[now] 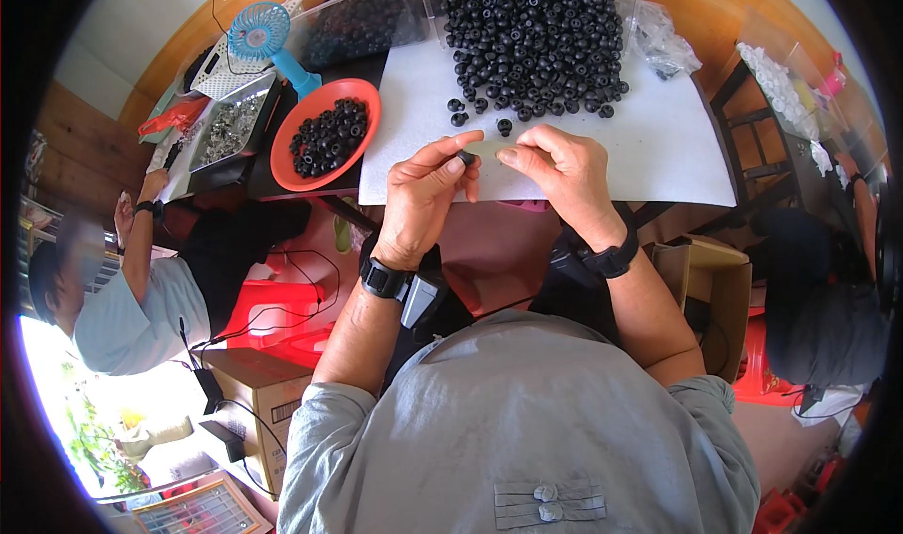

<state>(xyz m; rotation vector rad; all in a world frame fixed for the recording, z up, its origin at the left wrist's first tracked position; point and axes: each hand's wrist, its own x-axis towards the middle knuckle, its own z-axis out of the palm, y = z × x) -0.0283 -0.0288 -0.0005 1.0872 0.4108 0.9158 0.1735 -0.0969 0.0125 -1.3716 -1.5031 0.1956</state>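
Note:
My left hand (419, 195) is closed, pinching a small round black part (466, 158) between thumb and fingertips over the front edge of the white work sheet (658, 162). Close beside it, my right hand (574, 172) is closed in a pinch on a small pale translucent piece (488, 148). This piece reaches toward the left fingertips; whether it touches the black part I cannot tell. Beyond my hands lies a large heap of similar black parts (531, 45), with a few loose ones (504, 127) at its near edge.
An orange-red bowl (282, 153) of black parts sits at the left, near a blue fan (299, 75) and a tray of small metallic pieces (193, 162). Cardboard boxes (246, 393) stand on the floor either side. One co-worker (141, 299) sits left, another (818, 289) right.

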